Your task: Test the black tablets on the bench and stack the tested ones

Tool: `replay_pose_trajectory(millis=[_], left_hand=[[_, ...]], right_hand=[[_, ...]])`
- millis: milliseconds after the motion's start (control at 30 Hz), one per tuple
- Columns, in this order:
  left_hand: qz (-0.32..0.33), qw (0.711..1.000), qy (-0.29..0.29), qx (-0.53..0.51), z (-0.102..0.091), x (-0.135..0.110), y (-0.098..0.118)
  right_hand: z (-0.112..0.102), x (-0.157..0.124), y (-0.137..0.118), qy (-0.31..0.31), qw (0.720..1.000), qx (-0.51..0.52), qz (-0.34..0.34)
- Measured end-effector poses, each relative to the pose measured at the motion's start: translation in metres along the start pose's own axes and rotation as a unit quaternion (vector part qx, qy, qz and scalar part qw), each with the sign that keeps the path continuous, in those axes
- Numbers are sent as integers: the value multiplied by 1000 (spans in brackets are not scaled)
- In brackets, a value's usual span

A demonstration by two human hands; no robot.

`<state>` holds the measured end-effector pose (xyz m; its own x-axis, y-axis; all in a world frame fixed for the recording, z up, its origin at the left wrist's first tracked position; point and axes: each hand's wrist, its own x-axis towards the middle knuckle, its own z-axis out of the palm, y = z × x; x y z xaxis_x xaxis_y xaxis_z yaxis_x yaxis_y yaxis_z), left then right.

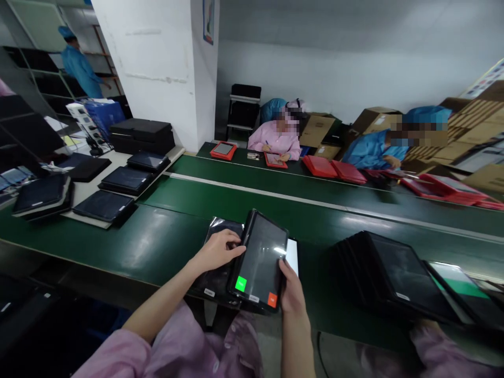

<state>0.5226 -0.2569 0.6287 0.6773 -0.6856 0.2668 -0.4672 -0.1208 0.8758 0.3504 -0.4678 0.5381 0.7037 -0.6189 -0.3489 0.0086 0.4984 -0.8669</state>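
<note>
A black tablet, tilted above the bench, shows a dark screen with a green square and an orange square in its lower corners. My right hand grips it along the right edge, thumb on the front. At its left edge is my left hand, fingers loosely bent and thumb stretched towards the frame, apart from the fingers. Below my left hand lies another dark tablet with a glossy surface and a small white label. Behind the held tablet, part of a lit white screen shows.
A stack of black tablets stands right, beside a tablet with a green-and-white screen. More tablets lie left on a pale board. Across the green bench, co-workers sit near red-cased tablets. Another person's sleeve is at lower right.
</note>
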Motion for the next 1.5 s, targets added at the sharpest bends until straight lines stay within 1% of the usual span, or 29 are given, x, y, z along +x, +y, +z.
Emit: replay_pose_trajectory(millis=[67, 100, 133, 200, 267, 367, 467, 567, 633, 733, 867, 1000, 1167, 1267, 1367, 1433, 1500], left_hand=[[41, 997, -54, 42, 8, 25, -4], [55, 993, -70, 76, 12, 39, -8], [64, 988, -78, 114, 16, 53, -14], [65, 977, -74, 191, 26, 79, -27], [56, 962, -73, 257, 39, 96, -39], [65, 942, -99, 315, 55, 104, -49], [96, 936, -113, 319, 57, 102, -51], [107, 939, -106, 309, 51, 98, -50], [108, 939, -108, 309, 48, 98, -49], [106, 938, -114, 309, 48, 99, -49], [104, 941, -120, 299, 47, 100, -49], [107, 937, -133, 304, 45, 101, -48], [99, 934, -144, 311, 43, 102, -46], [85, 931, -156, 319, 41, 102, -42], [72, 929, -161, 324, 40, 103, -39], [73, 931, -162, 318, 41, 104, -40], [79, 935, -159, 307, 42, 105, -42]], right_hand=[[-30, 9, -14, 49, 998, 30, -12], [-46, 15, -22, 71, 996, 42, -20], [-61, 22, -30, 88, 994, 51, -30], [-88, 38, -46, 102, 993, 55, -38], [-108, 55, -57, 104, 993, 40, -34], [-121, 77, -62, 115, 993, -4, -9], [-122, 93, -57, 129, 990, -44, 21], [-120, 100, -48, 113, 991, -56, 40], [-118, 100, -43, 103, 992, -60, 46], [-115, 98, -37, 103, 992, -65, 45], [-110, 95, -34, 113, 990, -74, 42], [-109, 94, -34, 134, 986, -91, 41], [-107, 94, -33, 151, 983, -102, 23], [-103, 95, -38, 169, 980, -107, 1], [-98, 86, -47, 195, 974, -106, -47], [-92, 69, -49, 214, 965, -104, -109], [-78, 42, -40, 209, 955, -106, -182]])
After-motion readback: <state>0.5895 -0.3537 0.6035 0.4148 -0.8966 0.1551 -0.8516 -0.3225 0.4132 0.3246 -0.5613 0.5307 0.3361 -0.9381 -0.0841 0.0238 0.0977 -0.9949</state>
